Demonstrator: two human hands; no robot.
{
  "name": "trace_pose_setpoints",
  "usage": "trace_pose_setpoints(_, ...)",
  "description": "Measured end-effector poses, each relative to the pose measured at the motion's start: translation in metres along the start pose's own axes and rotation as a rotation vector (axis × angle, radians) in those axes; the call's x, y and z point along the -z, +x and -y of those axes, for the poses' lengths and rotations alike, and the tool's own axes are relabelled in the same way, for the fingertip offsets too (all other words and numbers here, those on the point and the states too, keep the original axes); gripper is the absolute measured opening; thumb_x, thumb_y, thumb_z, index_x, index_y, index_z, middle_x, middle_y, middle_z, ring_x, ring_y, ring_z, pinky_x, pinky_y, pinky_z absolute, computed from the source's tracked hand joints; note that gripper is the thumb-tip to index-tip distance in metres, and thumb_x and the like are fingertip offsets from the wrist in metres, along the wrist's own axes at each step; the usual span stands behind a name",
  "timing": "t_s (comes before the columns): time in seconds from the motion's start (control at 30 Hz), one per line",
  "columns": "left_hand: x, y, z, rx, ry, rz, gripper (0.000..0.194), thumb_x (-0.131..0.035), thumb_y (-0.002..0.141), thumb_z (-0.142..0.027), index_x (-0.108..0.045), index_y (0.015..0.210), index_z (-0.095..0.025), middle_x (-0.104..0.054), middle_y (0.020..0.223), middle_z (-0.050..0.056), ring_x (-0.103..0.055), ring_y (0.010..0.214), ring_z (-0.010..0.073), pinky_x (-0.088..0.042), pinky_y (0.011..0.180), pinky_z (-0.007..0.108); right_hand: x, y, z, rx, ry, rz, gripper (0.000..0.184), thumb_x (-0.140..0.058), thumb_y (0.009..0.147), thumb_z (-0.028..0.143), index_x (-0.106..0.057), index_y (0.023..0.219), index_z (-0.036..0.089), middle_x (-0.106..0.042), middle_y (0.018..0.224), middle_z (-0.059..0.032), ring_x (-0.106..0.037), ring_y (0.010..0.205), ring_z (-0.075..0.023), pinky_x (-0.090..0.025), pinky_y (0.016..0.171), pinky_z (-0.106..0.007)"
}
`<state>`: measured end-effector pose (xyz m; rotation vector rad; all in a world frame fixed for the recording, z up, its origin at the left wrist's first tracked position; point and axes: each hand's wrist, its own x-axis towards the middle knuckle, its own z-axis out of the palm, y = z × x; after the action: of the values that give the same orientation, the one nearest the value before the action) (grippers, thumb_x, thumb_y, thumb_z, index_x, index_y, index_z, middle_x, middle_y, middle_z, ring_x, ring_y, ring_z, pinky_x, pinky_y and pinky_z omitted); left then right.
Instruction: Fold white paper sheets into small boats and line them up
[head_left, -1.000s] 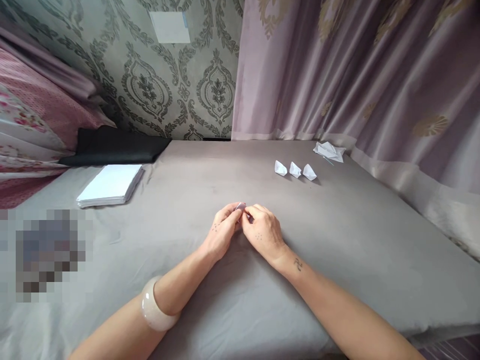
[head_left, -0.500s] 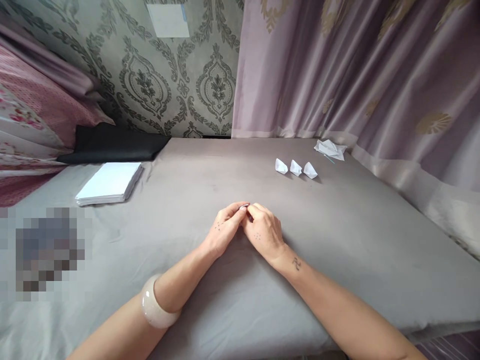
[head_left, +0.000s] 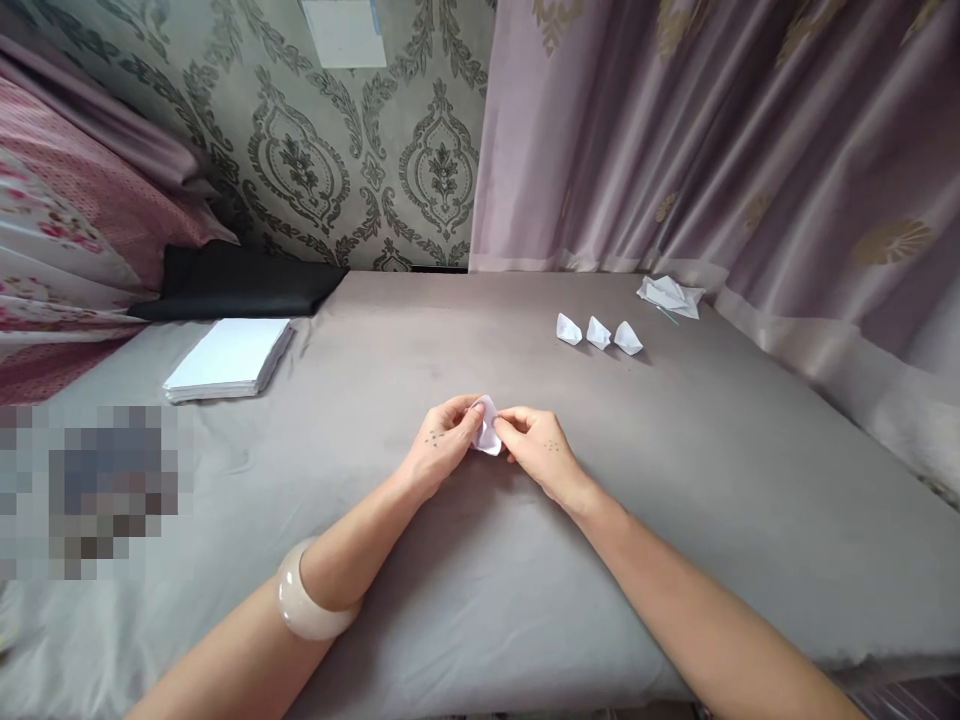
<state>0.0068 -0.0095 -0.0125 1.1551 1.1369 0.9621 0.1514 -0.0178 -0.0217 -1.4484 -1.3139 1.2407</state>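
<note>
A small folded piece of white paper (head_left: 487, 432) is pinched between both hands over the middle of the grey cloth-covered surface (head_left: 675, 500). My left hand (head_left: 441, 444) grips its left side with closed fingertips. My right hand (head_left: 536, 450) pinches its right side. A pale bangle (head_left: 304, 612) sits on my left forearm. Three small folded white paper shapes (head_left: 598, 333) stand in a row at the far right of the surface.
A stack of white paper sheets (head_left: 231, 357) lies at the far left, in front of a black cushion (head_left: 232, 293). Crumpled white paper (head_left: 670, 296) rests by the pink curtain (head_left: 712, 150) at the back right. Patterned wallpaper (head_left: 337, 150) is behind.
The hands have drawn slightly apart and the folded paper, almost hidden between the fingertips before, now shows as a wider white shape.
</note>
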Motion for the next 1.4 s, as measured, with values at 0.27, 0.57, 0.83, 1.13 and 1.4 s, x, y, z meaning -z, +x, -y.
trace_pose_setpoints(0.27,0.002,-0.006,-0.003,0.086,-0.003,0.016,0.022,-0.063,0.076,-0.027,-0.071,0.091,-0.012,-0.07,0.078,0.006,-0.06,0.065,0.0133,-0.048,0.064,0.025,0.001,-0.001,0.0,0.006,0.032,-0.092,0.025,-0.058,0.075,0.033,-0.07,0.09,0.017,-0.072,0.077,-0.0038,-0.064,0.065,-0.0148,-0.048,0.053,-0.023)
trace_pose_setpoints(0.57,0.0,-0.009,-0.007,0.066,0.062,-0.022,0.019,-0.063,0.073,-0.025,-0.072,0.085,-0.014,-0.071,0.077,0.006,-0.064,0.07,0.016,-0.049,0.068,0.026,0.001,-0.005,0.008,-0.064,0.196,0.017,0.025,-0.062,0.069,0.023,-0.07,0.091,0.014,-0.073,0.083,-0.0052,-0.067,0.078,-0.017,-0.053,0.064,-0.025)
trace_pose_setpoints(0.83,0.001,-0.009,-0.005,0.1,0.16,-0.067,0.012,-0.063,0.069,-0.025,-0.067,0.073,-0.014,-0.066,0.064,0.003,-0.059,0.057,0.0129,-0.039,0.053,0.022,-0.003,-0.005,0.001,0.002,0.186,0.035,0.025,-0.058,0.068,0.021,-0.07,0.089,0.015,-0.073,0.082,-0.0043,-0.068,0.08,-0.0179,-0.054,0.073,-0.029)
trace_pose_setpoints(1.13,-0.003,-0.013,-0.005,0.009,0.449,-0.163,0.009,-0.058,0.07,-0.027,-0.06,0.07,-0.018,-0.064,0.061,0.0,-0.057,0.057,0.0141,-0.038,0.052,0.023,-0.008,-0.004,-0.003,-0.02,0.17,0.009,0.019,-0.062,0.068,0.022,-0.07,0.084,0.015,-0.073,0.077,-0.0037,-0.067,0.072,-0.0164,-0.053,0.068,-0.027)
trace_pose_setpoints(1.4,-0.003,-0.009,-0.002,0.012,0.534,-0.111,0.012,-0.056,0.071,-0.028,-0.06,0.075,-0.018,-0.066,0.068,0.001,-0.057,0.06,0.0142,-0.036,0.052,0.022,-0.008,-0.001,-0.008,-0.022,0.022,-0.045,0.015,-0.057,0.076,0.028,-0.069,0.078,0.02,-0.071,0.071,-0.0026,-0.067,0.062,-0.0169,-0.054,0.062,-0.028)
